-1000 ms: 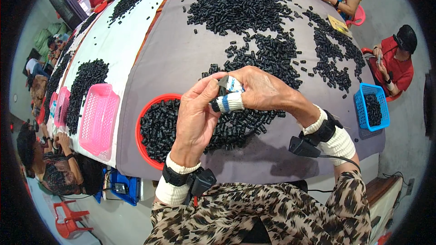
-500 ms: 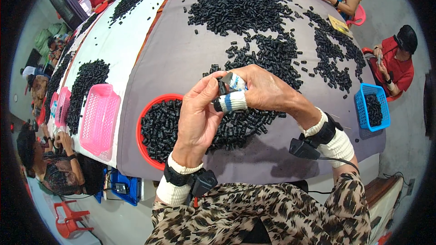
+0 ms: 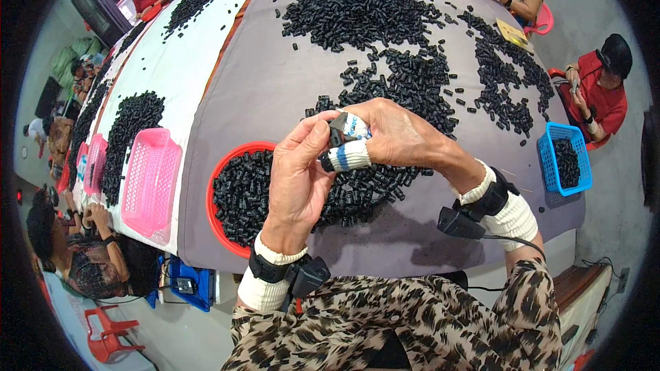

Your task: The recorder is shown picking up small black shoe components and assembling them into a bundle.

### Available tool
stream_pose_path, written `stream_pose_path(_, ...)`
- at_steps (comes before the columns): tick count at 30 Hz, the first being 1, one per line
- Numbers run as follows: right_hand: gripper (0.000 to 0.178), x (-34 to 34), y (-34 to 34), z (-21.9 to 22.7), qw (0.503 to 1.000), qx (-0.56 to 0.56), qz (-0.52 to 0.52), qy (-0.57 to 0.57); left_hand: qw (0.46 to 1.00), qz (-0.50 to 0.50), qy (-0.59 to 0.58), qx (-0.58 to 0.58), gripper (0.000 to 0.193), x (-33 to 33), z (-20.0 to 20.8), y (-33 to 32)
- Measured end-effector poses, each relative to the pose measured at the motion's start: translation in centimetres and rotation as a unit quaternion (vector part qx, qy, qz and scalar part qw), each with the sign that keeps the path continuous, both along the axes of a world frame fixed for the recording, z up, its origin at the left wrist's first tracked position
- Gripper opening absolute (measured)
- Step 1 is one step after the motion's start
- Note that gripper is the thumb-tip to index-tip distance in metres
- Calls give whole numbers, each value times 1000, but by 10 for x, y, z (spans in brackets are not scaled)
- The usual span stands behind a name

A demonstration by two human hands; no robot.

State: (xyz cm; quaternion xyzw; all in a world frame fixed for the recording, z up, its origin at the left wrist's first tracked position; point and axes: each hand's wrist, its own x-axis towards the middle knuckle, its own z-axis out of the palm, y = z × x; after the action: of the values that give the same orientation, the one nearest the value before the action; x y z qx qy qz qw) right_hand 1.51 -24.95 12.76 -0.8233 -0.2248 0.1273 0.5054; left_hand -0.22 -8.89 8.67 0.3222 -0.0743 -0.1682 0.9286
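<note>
In front of my chest, over the near pile, my two hands meet around one small black plastic part [image 3: 337,132]. My left hand [image 3: 297,177] is closed, its thumb and forefinger pinching the part from the left. Curled in from the right, my right hand [image 3: 395,130] grips it too; white-and-blue wraps [image 3: 354,156] cover some of its fingers. The fingertips and much of the part are hidden. Beneath my hands stands a round red basin [image 3: 214,168] full of similar black parts, and more of them [image 3: 354,206] lie right of my left wrist.
A pink basket [image 3: 152,182] stands left of the basin. At the right edge a blue basket [image 3: 584,165] holds black parts. Large heaps of black parts [image 3: 361,7] cover the far table. Several co-workers sit around it, one in a red shirt [image 3: 605,106] at right.
My hands stay together around the black part, with the right fingers shifted very slightly left and the part turned a little. The view has moved slightly.
</note>
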Motion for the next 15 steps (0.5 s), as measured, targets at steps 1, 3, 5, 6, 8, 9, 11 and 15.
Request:
stream_pose_path(1,34,0,0,0,1000,-10,1,-11,1000,1,-1,5,25,0,2,0)
stream_pose_path(3,34,0,-1,0,1000,-20,3,-22,1000,2,-2,9,25,-1,4,-1)
stream_pose_path(5,38,1,-3,-1,1000,-19,15,-18,1000,10,-5,19,24,-2,4,-1)
stream_pose_path(6,38,1,-3,-2,1000,-19,15,-18,1000,10,-5,20,24,-2,4,-1)
stream_pose_path(8,37,0,-2,-3,999,-5,18,-37,1000,12,-6,25,23,-2,4,-1)
stream_pose_path(9,37,0,-2,-3,999,-5,19,-36,1000,12,-5,25,23,-2,4,-1)
stream_pose_path(11,34,-1,-1,-1,1000,-9,12,-18,999,27,2,45,21,-3,5,-2)
stream_pose_path(15,33,0,-3,-5,999,3,29,-18,998,30,-6,52,20,-4,6,-4)
